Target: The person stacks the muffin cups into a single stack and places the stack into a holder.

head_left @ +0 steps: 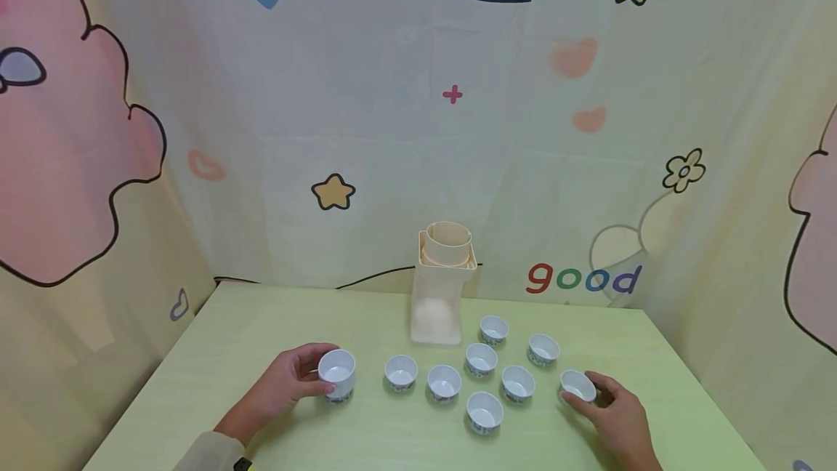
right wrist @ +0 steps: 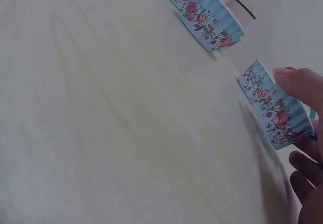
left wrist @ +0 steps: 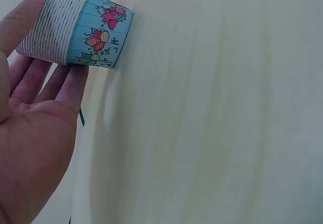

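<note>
My left hand [head_left: 288, 384] grips a stack of nested paper baking cups [head_left: 337, 376] between thumb and fingers. In the left wrist view the stack's many white rims sit close together, and the lowest cup [left wrist: 103, 32] shows blue stripes with flowers. Over at the right, my right hand [head_left: 617, 413] pinches a single baking cup [head_left: 578, 387] by its sides, thumb on the near side. That cup's flowered blue wall [right wrist: 275, 105] shows in the right wrist view, its base close over the tabletop. Several matching cups [head_left: 484, 413] stand upright between the two hands.
A beige plastic stand [head_left: 437, 311] with a round open tube [head_left: 448, 244] on top rises at the table's back middle. Behind the pale green table [head_left: 294, 311] hangs a printed cloth [head_left: 366, 93], with more cloth along both sides.
</note>
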`<state>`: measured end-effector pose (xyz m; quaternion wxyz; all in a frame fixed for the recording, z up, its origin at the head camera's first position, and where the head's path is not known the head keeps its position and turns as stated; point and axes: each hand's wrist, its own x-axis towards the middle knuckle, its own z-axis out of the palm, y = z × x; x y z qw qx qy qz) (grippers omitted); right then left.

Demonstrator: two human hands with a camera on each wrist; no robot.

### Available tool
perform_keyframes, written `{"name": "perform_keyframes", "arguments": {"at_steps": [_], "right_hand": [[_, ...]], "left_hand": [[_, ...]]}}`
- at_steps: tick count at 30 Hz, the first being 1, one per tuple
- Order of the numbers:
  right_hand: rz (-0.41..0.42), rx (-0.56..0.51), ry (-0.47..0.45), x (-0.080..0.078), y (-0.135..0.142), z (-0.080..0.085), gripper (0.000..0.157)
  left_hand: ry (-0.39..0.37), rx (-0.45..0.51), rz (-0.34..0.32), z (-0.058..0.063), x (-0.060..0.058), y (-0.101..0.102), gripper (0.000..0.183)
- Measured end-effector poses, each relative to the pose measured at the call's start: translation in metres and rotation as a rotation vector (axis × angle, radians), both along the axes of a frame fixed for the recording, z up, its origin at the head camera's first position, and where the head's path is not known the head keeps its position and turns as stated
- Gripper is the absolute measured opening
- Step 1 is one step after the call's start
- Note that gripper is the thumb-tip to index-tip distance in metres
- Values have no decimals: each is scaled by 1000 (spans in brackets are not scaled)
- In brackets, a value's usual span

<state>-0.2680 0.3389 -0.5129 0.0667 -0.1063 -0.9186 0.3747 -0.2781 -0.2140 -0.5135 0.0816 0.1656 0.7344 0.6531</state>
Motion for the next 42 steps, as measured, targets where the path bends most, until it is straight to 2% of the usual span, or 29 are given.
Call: {"name": "perform_keyframes", "arguments": {"at_steps": [10, 21, 30, 37, 42], "right_hand": [[35, -99, 16, 2, -9, 8, 82], [79, -186, 71, 5, -22, 18, 75], [113, -276, 106, 11, -38, 30, 71], [141, -343, 133, 12, -49, 31, 67], [145, -352, 112, 12, -55, 31, 69]], "left_hand": [[-4, -10, 14, 3, -1, 2, 71], [1, -14, 30, -3, -6, 1, 72], [6, -20, 37, -2, -7, 0, 71], [-12, -15, 43, -1, -6, 1, 72], [-15, -13, 35, -3, -6, 0, 72]]}}
